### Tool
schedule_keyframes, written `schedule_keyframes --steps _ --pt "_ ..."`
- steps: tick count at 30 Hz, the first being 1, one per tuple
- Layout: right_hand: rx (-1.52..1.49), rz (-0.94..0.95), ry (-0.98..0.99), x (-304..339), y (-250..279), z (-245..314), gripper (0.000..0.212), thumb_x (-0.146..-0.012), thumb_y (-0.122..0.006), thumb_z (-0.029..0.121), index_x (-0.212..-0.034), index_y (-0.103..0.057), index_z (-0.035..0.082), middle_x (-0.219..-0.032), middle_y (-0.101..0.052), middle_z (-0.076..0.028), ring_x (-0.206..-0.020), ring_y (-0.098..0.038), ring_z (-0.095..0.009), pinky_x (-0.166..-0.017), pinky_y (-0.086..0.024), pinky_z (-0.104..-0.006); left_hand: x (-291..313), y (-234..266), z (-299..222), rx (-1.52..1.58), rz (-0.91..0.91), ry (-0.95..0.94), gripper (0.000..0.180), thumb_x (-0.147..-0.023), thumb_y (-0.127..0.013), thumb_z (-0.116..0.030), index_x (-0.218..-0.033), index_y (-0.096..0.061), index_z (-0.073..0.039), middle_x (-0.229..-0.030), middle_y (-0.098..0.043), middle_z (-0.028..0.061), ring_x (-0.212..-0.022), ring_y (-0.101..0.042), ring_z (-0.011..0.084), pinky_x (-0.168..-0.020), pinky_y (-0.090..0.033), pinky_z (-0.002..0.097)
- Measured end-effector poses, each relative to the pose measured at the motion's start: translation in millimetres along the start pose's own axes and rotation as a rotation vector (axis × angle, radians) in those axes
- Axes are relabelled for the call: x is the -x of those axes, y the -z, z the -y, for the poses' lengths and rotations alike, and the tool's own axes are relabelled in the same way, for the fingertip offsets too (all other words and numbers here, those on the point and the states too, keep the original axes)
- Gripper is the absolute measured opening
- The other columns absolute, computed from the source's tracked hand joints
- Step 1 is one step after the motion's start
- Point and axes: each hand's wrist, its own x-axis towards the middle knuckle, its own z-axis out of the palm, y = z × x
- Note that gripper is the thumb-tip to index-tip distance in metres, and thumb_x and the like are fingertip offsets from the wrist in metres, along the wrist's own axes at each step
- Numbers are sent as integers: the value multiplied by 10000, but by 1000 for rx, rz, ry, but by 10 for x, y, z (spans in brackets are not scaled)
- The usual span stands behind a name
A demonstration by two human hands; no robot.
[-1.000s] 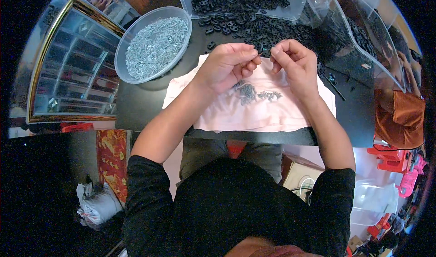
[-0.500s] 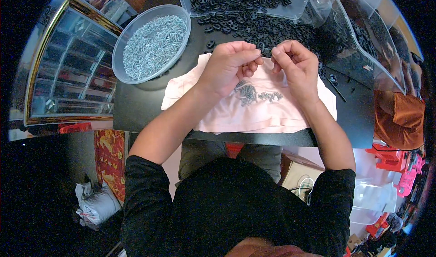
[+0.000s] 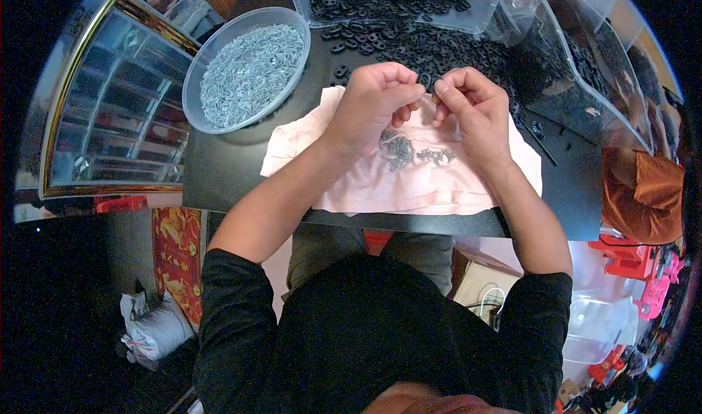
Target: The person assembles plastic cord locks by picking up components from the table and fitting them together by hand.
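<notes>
Over the far part of a pink cloth (image 3: 380,194), my two hands are raised close together with thumbs and fingers pinched. At the fingertips of my left hand (image 3: 380,103) there is a small black oval part (image 3: 425,83), hard to separate from similar parts behind it. My right hand (image 3: 475,107) pinches just beside it; whatever lies between its fingertips is too small to make out. Below the hands, a little heap of grey metal screws or pins (image 3: 398,151) lies on the cloth, with a smaller group (image 3: 436,156) to its right.
A clear round tub (image 3: 191,96) of shiny small metal pieces stands at left. Black oval parts (image 3: 468,55) spread across the far dark table (image 3: 227,165), with more in a clear bin (image 3: 482,19). A thin dark tool (image 3: 542,147) lies at right, near a clear sheet-like container (image 3: 585,70).
Both hands stay pinched above the cloth. Their fingertips have shifted only slightly, and the black part between them shows less clearly now.
</notes>
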Motion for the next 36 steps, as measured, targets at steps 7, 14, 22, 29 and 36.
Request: schedule_keyframes --steps 7,14,22,29,36 --pt "-53 112 21 4 24 7 45 -789 -582 26 -778 -548 -1 -612 -542 -20 -518 -520 -77 -464 -420 -200 3 43 -76 -69 54 16 81 -766 -588 -107 -758 -543 -40 -588 -510 -14 -470 -447 31 -396 -332 168" --pt "-120 295 -8 -1 58 58 247 -759 -584 -16 -1006 -571 -13 -625 -554 -38 -518 -540 -98 -481 -467 -222 -7 164 -169 -119 232 85 98 -755 -600 -118 -724 -550 -41 -548 -496 -11 -437 -425 37 -391 -321 172" --pt "-106 313 -80 -1 94 98 275 -752 -585 -27 -1027 -578 -42 -638 -571 -49 -512 -526 -93 -464 -466 -217 11 157 -207 -155 251 120 100 -740 -613 -114 -695 -558 -44 -540 -495 -15 -432 -423 29 -387 -317 171" --pt "-54 371 -85 -19 136 121 278 -736 -604 -17 -1014 -589 -24 -585 -566 -30 -482 -536 -95 -453 -442 -210 9 159 -178 -184 251 91 100 -729 -611 -105 -672 -557 -45 -545 -499 -16 -439 -429 27 -396 -325 165" --pt "-51 354 -86 -2 105 97 265 -735 -623 0 -997 -588 -18 -573 -569 -35 -465 -538 -93 -444 -434 -202 8 177 -190 -200 273 89 104 -725 -612 -113 -668 -556 -46 -557 -506 -14 -450 -436 28 -402 -332 163"
